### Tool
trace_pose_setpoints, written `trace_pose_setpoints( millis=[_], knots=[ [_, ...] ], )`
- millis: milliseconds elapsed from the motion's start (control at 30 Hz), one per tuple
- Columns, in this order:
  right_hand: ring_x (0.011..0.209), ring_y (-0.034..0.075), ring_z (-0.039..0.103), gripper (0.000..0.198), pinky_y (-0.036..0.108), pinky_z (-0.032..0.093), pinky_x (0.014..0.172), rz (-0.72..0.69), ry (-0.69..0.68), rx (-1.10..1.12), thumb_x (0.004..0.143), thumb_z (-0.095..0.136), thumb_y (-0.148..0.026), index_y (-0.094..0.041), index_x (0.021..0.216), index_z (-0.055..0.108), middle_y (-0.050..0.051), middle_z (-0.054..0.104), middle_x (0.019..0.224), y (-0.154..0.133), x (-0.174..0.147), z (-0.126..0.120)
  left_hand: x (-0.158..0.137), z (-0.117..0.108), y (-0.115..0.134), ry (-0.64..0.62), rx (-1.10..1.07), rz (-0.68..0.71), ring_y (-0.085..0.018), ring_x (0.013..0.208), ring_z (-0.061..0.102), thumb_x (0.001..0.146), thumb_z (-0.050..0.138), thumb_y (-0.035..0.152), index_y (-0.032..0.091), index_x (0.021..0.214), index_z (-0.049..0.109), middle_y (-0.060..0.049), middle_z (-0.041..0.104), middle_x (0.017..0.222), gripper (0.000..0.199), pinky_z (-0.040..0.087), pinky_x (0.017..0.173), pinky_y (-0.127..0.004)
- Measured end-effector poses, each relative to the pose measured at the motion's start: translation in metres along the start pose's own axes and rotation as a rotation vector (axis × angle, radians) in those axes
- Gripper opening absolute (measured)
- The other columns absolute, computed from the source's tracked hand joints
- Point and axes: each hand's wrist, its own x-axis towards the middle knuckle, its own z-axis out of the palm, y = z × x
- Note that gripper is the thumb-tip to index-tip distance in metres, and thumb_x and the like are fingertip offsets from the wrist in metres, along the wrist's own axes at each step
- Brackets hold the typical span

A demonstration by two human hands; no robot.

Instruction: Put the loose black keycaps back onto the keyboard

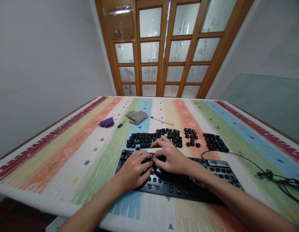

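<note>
Left hand (133,169) palm down, fingers (141,158) curled, tips angled at right hand (172,158). Left forearm (98,203) runs back from it toward the body. Right hand just beside left, slightly farther forward; fingers bent, reaching across toward left fingertips, thumb (161,165) nearer the body. Right forearm (224,190) slants back, outward from hand. Both bare; grip hidden.

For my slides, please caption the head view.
Left hand and right hand at a black keyboard, loose keys set out beyond it on a striped tablecloth.
</note>
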Motion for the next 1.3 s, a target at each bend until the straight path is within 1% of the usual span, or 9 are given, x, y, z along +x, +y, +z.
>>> trace_pose_setpoints(
  millis=[133,200,333,467,633,800,967,1167,1300],
  knots=[
    [0.097,0.025,0.053,0.016,0.045,0.044,0.093,0.113,0.126,-0.142,0.085,0.062,-0.017,-0.019,0.078,0.076,0.009,0.069,0.099,0.036,0.023,-0.007,-0.002,0.002,-0.002,0.053,-0.027,0.047,-0.024,0.111,0.062,0.095,0.055,0.016,0.016,0.109,0.069,-0.01,0.07,0.111,0.02,0.053,0.095,-0.043],
    [0.096,0.025,0.053,0.016,0.043,0.043,0.092,0.236,0.093,-0.239,0.086,0.062,-0.017,-0.019,0.08,0.077,0.009,0.071,0.097,0.058,0.034,-0.007,-0.002,0.003,-0.003,0.055,-0.024,0.064,-0.023,0.106,0.063,0.095,0.055,0.016,0.016,0.106,0.07,-0.009,0.071,0.106,0.019,0.054,0.092,-0.043],
    [0.094,0.027,0.055,0.02,0.042,0.042,0.089,0.325,0.062,-0.302,0.087,0.059,-0.019,-0.016,0.083,0.078,0.012,0.072,0.095,0.094,0.05,-0.002,-0.003,0.003,-0.003,0.049,-0.018,0.082,-0.023,0.102,0.062,0.095,0.055,0.016,0.016,0.103,0.069,-0.008,0.073,0.101,0.017,0.053,0.09,-0.042],
    [0.091,0.026,0.056,0.019,0.041,0.041,0.089,0.391,0.025,-0.346,0.084,0.061,-0.017,-0.016,0.08,0.079,0.013,0.073,0.092,0.113,0.062,0.007,-0.003,0.003,-0.002,0.04,-0.019,0.105,-0.023,0.101,0.061,0.094,0.055,0.015,0.015,0.104,0.068,-0.007,0.073,0.104,0.016,0.051,0.09,-0.04],
    [0.092,0.028,0.056,0.018,0.041,0.042,0.086,0.457,-0.013,-0.345,0.086,0.063,-0.02,-0.016,0.077,0.078,0.014,0.073,0.089,0.122,0.073,0.014,-0.002,0.001,-0.003,0.04,-0.022,0.102,-0.023,0.101,0.061,0.095,0.055,0.015,0.015,0.103,0.068,-0.008,0.073,0.104,0.015,0.051,0.09,-0.04],
    [0.095,0.03,0.057,0.013,0.041,0.044,0.083,0.492,-0.008,-0.29,0.085,0.065,-0.019,-0.015,0.076,0.074,0.015,0.072,0.091,0.118,0.077,0.012,-0.004,0.003,-0.005,0.034,-0.02,0.109,-0.023,0.102,0.06,0.094,0.054,0.015,0.015,0.102,0.068,-0.008,0.072,0.105,0.016,0.051,0.09,-0.04],
    [0.09,0.023,0.06,0.015,0.036,0.045,0.082,0.447,0.049,-0.176,0.091,0.056,-0.018,-0.015,0.085,0.069,0.011,0.071,0.091,0.102,0.071,0.0,-0.004,0.003,-0.005,0.053,-0.021,0.081,-0.023,0.101,0.06,0.094,0.055,0.014,0.014,0.102,0.068,-0.008,0.072,0.103,0.015,0.051,0.088,-0.039],
    [0.071,0.015,0.061,0.012,0.026,0.044,0.068,0.34,0.021,0.0,0.093,0.058,-0.022,-0.017,0.086,0.067,0.002,0.07,0.078,0.053,0.035,-0.016,-0.001,0.002,0.0,0.111,-0.023,0.024,-0.021,0.096,0.062,0.094,0.056,0.014,0.016,0.106,0.068,-0.007,0.072,0.1,0.017,0.052,0.085,-0.039],
    [0.077,0.016,0.061,0.01,0.027,0.044,0.072,0.253,0.061,0.195,0.094,0.059,-0.022,-0.017,0.087,0.065,0.003,0.069,0.083,0.015,0.005,-0.017,0.004,0.005,0.003,0.185,-0.038,-0.028,-0.02,0.091,0.063,0.095,0.059,0.018,0.016,0.111,0.066,-0.007,0.072,0.099,0.018,0.053,0.083,-0.038]
  ],
)
